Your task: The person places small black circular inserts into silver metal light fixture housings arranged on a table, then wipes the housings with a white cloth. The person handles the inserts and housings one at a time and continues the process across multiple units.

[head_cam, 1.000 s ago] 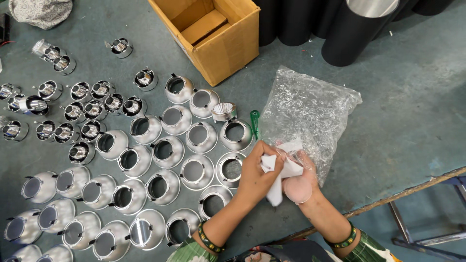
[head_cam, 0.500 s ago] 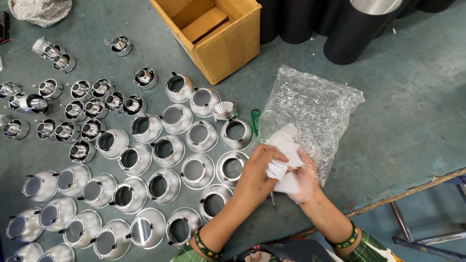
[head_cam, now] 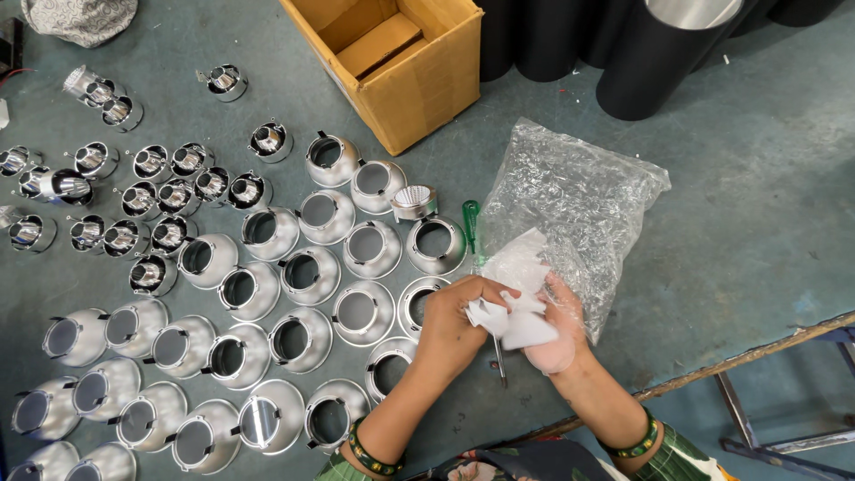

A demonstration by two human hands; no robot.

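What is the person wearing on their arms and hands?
Both hands are bare, with no gloves. The left hand has a dark green bangle with gold trim on its wrist, and the right hand has a matching one. The forearms are uncovered; green patterned sleeves only show at the bottom edge.

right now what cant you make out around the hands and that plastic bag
Head view only:
- What the crumpled white piece wraps, if anything: both hands fold over it, left hand, right hand.
- Contents of the clear plastic bag: glare and wrinkles hide them.
- The green-handled tool: its shaft runs under the hands.
- The cardboard box: cut off by the top edge.
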